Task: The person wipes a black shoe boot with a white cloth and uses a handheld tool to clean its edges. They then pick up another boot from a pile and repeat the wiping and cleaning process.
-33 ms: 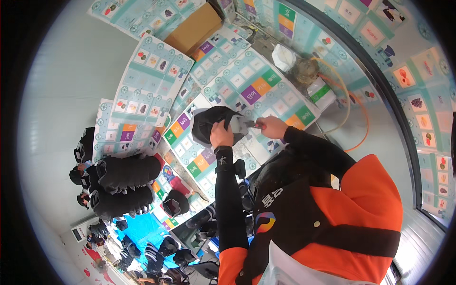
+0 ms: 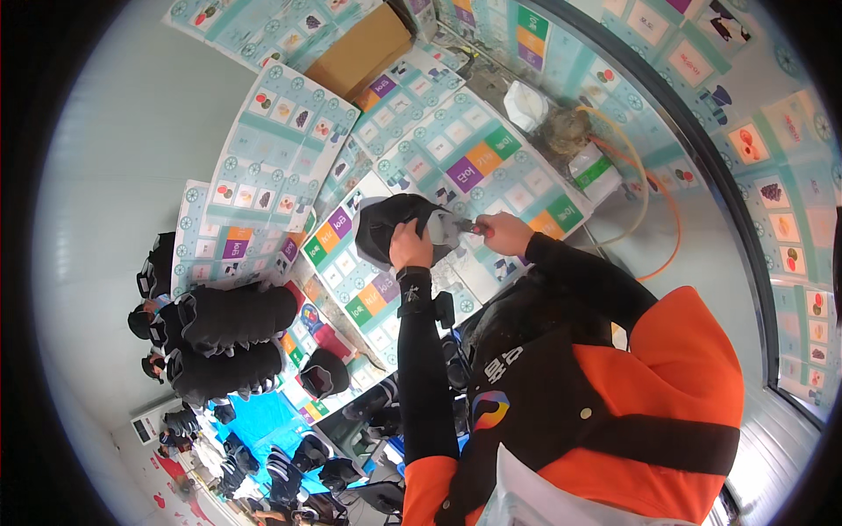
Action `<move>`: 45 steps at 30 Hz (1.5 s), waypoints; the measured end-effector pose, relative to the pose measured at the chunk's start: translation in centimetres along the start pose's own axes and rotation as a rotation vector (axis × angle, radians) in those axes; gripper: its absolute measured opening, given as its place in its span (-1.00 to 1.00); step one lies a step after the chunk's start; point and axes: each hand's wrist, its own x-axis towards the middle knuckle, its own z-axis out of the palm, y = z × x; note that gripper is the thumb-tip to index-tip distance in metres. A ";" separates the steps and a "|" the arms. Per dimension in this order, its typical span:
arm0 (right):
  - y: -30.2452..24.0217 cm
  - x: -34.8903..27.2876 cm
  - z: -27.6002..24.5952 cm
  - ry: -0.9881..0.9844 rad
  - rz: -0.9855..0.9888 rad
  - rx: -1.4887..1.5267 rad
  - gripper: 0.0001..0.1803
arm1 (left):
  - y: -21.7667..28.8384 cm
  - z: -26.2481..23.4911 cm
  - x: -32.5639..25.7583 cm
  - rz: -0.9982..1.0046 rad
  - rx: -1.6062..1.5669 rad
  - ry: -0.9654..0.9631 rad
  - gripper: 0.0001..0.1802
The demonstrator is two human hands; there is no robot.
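Note:
A black cap (image 2: pixel 375 230) with a pale grey part (image 2: pixel 445 230) facing right lies on the patterned sheet of the worktable. My left hand (image 2: pixel 410 246) grips the cap, its fingers pressed into the fabric. On the right, my right hand (image 2: pixel 505 234) is closed around a small tool with a dark tip (image 2: pixel 467 225) and a bit of red at the grip. The tip is at the edge of the grey part; whether it touches cannot be made out. The tool's exact kind is too small to tell.
Long stacks of black caps (image 2: pixel 237 317) stand at the left, near a single dark cap (image 2: pixel 324 374). A cardboard box (image 2: pixel 360 53) sits at the back. Beyond my right hand are a white package with a green band (image 2: pixel 595 173) and an orange hose (image 2: pixel 677 223).
My right hand has turned slightly with the tool at the cap's grey part. The cap and my left hand are nearly unchanged.

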 end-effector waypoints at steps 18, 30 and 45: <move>2.0 0.1 1.2 0.092 0.127 0.037 -0.68 | 2.1 -0.1 -0.7 0.017 -0.053 -0.073 -0.69; 1.8 -0.1 1.1 -0.052 0.046 0.054 -0.74 | -0.7 -1.7 -5.3 -0.030 -0.186 -0.144 -0.73; 0.6 -0.6 -0.3 -0.209 0.072 0.172 -0.73 | -0.3 -2.2 -10.6 -0.263 -0.288 -0.345 -0.65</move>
